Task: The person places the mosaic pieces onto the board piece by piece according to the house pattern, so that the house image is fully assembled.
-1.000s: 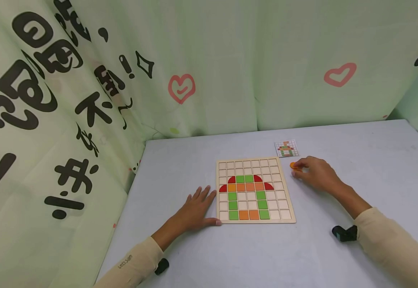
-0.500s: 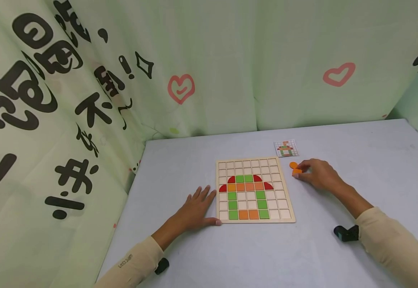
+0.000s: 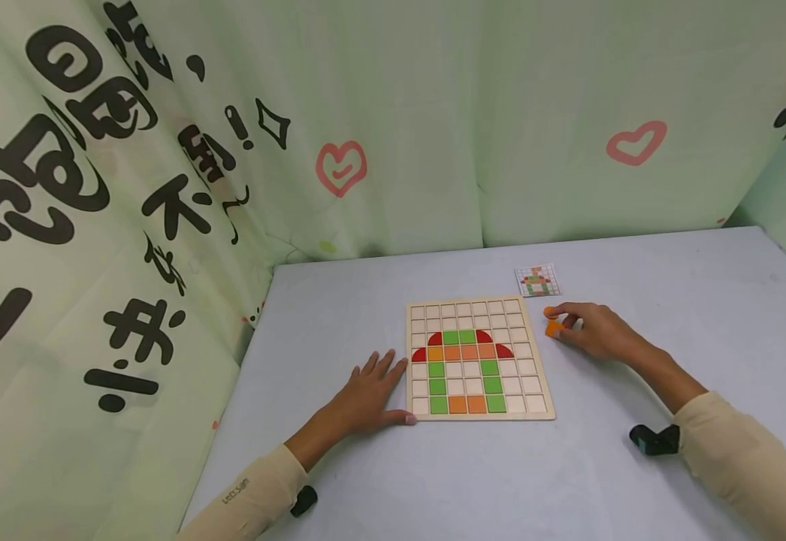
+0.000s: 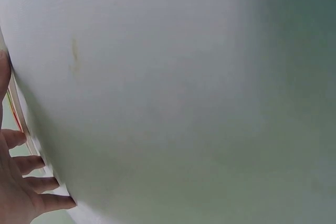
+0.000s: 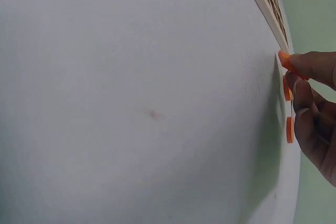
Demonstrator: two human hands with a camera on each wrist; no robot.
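My left hand [image 3: 364, 394] lies with fingers spread on the table, fingertips and thumb at the left edge of the wooden grid board [image 3: 523, 376]. Green, orange and red tiles fill some of the board's cells in a mushroom-like pattern. Right of the board, my right hand [image 3: 599, 330] pinches an orange square tile [image 3: 554, 328] at the thumb tip. Its index fingertip overlaps an orange round piece [image 3: 548, 311] just beyond. In the right wrist view, the pinched tile [image 5: 285, 60] is tilted at the thumb, with more orange pieces [image 5: 290, 129] near the curled fingers.
A small printed pattern card [image 3: 538, 280] lies behind the board's far right corner. The white-covered table [image 3: 704, 300] meets a pale green curtain [image 3: 406, 90] along its back edge. Dark wrist devices [image 3: 654, 439] sit below both forearms.
The right hand has shifted slightly, drawing the orange square tile left and turning it, and its index finger has straightened over the round piece. The left hand has stayed in place.
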